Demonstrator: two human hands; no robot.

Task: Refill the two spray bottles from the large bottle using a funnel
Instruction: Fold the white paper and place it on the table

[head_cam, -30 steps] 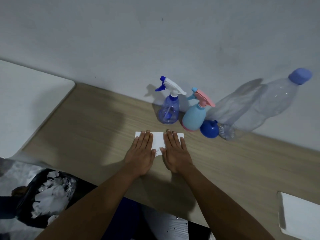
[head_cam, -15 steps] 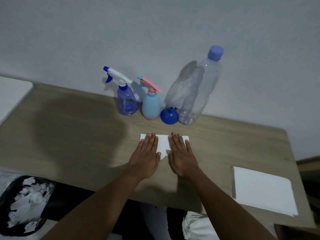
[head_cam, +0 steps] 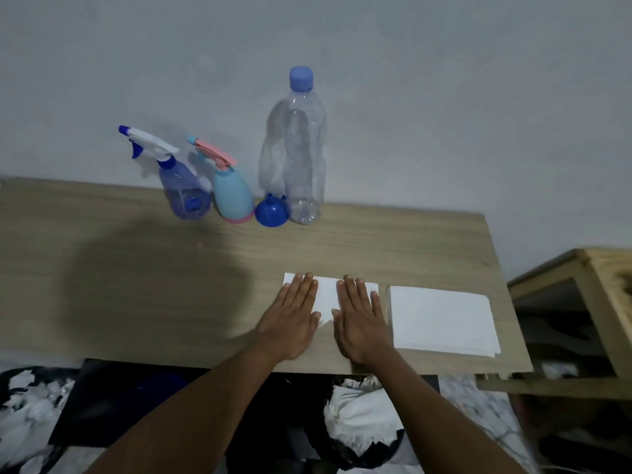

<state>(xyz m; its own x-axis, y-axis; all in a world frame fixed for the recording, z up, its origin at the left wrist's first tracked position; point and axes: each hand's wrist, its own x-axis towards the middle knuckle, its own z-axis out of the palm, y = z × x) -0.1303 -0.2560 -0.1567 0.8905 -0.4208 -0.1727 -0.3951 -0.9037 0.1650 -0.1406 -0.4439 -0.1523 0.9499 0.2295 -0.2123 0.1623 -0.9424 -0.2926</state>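
Against the wall stand a translucent purple spray bottle [head_cam: 184, 196] with a white and blue trigger, a light blue spray bottle [head_cam: 232, 196] with a pink trigger, and a tall clear large bottle [head_cam: 295, 155] with a blue cap. A blue funnel [head_cam: 272, 213] lies mouth-down between the light blue bottle and the large bottle. My left hand [head_cam: 294, 319] and my right hand [head_cam: 359, 319] lie flat, fingers straight, side by side on a small white paper [head_cam: 325, 292] near the table's front edge. Both hands hold nothing.
A stack of white paper napkins [head_cam: 441, 319] lies just right of my right hand on the wooden table [head_cam: 136, 268]. A wooden shelf [head_cam: 574, 302] stands right of the table. A black bin with white scraps [head_cam: 362, 422] sits below the table edge.
The view has swung to the right and the bottles now sit left of centre. My hands stay flat on the small paper, which now lies close to the napkin stack.
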